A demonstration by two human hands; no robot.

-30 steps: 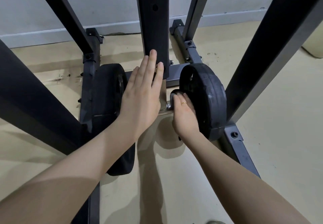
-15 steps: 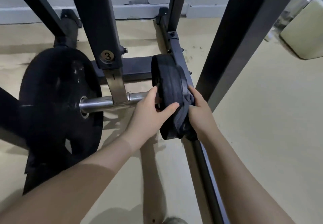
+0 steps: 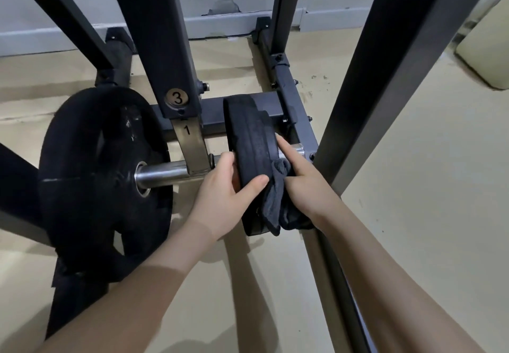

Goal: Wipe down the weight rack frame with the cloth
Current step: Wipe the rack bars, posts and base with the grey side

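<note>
The dark steel weight rack frame (image 3: 385,82) stands over a beige floor, its centre post (image 3: 162,49) marked 3. A chrome peg (image 3: 162,172) runs across it. A small black weight plate (image 3: 250,138) sits on the peg's right side. My left hand (image 3: 228,187) grips that plate, thumb over its rim and fingers behind. My right hand (image 3: 300,184) presses a dark grey cloth (image 3: 275,201) against the plate's right face, forefinger stretched along the rim toward the peg's end (image 3: 296,151).
A large black plate (image 3: 96,176) hangs on the peg's left side. Base rails (image 3: 292,99) run along the floor toward a white wall. A cream container (image 3: 487,49) stands at the far right. Open floor lies right of the frame.
Over the last second the view swung right and both hands moved onto the small plate. In the last half second they hold nearly still; my right forefinger has stretched out along the rim.
</note>
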